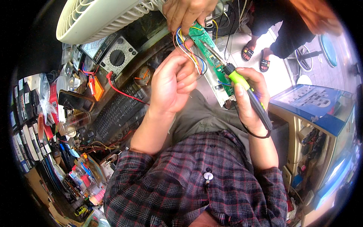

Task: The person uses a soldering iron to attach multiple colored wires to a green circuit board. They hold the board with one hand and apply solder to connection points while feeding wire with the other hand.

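Observation:
My right hand (251,94) is closed around the green and black handle of a soldering iron (239,80). Its metal tip reaches over a long green circuit board (211,56), touching or just above it. The board sits in a pale strip-like housing (215,90) above my lap. My left hand (174,81) is beside the board, fingers curled and index finger raised to a bundle of coloured wires (191,55). What those fingers pinch is hidden. Another person's hand (189,15) grips the far end of the board near the wires.
On the left bench lie a multimeter (117,56) with a red lead, a dark keyboard (117,109), a phone (75,100) and a glass jar (77,123). A white fan (98,22) overhangs the bench. A blue-topped glass case (310,108) stands right; a person in sandals (264,60) is beyond.

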A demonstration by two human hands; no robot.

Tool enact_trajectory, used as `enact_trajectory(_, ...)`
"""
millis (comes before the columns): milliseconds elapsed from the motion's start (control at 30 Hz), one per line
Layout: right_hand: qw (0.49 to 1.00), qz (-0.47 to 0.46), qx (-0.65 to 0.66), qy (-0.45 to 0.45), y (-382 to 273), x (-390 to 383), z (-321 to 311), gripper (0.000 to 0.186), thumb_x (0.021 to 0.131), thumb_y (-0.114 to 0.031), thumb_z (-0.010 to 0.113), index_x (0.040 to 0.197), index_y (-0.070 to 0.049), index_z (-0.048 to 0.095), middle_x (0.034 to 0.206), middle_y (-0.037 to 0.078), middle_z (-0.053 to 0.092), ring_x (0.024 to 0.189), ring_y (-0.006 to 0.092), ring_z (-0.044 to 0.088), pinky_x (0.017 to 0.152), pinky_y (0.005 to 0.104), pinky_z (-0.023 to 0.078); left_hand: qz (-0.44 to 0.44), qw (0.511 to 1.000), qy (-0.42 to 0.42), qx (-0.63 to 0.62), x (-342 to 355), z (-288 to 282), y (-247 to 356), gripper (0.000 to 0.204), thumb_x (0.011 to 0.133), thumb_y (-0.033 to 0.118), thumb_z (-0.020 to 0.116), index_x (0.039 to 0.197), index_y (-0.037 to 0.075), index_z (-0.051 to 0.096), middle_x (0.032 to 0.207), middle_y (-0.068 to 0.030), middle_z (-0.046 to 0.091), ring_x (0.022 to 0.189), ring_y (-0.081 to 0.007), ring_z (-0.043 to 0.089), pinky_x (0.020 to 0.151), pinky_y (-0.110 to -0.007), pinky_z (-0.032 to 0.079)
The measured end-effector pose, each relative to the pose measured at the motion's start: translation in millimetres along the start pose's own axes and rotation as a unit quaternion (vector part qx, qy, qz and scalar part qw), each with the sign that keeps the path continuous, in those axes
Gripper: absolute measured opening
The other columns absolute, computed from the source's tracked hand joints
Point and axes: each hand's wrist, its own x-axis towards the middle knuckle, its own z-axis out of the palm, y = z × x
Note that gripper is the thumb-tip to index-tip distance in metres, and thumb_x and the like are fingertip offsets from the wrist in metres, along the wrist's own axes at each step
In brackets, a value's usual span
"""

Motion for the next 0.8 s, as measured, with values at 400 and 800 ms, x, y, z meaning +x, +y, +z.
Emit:
enact_trajectory(400, 1.0, -0.008, -0.019, -0.004, 6.3, 5.5, -1.1, 0.032, 0.091, -0.009, 0.068, 0.12, 0.001, 0.059, 0.102, 0.012, 0.063, 0.091, 0.0172, 0.061, 0.083, 0.0277, 0.046, 0.008, 1.0, 0.025, -0.011, 0.9, 6.8, -2.6, 0.042, 0.101, 0.013, 0.041, 0.14, -0.002, 0.045, 0.061, 0.0047, 0.032, 0.043, -0.0036, 0.026, 0.036, -0.018, 0.022)
enact_trajectory(800, 1.0, 0.026, 0.009, -0.012, 9.0, 3.6, -5.3, 0.034, 0.094, -0.011, 0.065, 0.123, 0.002, 0.056, 0.113, 0.011, 0.062, 0.099, 0.0161, 0.061, 0.089, 0.0286, 0.047, 0.044, 0.996, 0.063, 0.048, 4.6, 9.8, -6.9, 0.037, 0.103, 0.016, 0.046, 0.135, -0.003, 0.05, 0.06, 0.0064, 0.032, 0.044, -0.0022, 0.027, 0.038, -0.018, 0.022)
